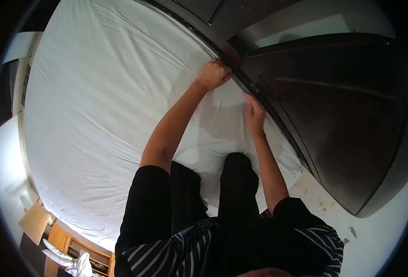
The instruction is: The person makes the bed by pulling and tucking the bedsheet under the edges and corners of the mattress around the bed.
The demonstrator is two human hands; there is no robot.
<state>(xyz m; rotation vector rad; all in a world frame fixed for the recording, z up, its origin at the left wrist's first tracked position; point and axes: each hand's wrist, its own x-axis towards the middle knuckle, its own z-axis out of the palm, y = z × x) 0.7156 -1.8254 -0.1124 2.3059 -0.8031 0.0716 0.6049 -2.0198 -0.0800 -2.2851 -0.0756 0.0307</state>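
A white fitted sheet (102, 101) covers the mattress, with wrinkles running across it. My left hand (214, 75) is closed at the mattress edge, right against the dark headboard (333, 97); its fingers curl over the sheet there, and the fingertips are hidden. Lower along the same edge, my right hand (255, 115) lies on the sheet beside the headboard, its fingers stretched toward the gap and partly out of sight. Both my knees press into the sheet near the headboard.
The headboard's dark rail runs diagonally along the mattress. A wall (324, 198) with peeling patches stands at the lower right. Wooden furniture (58, 237) with white cloth (81, 264) on it is at the lower left, beyond the bed.
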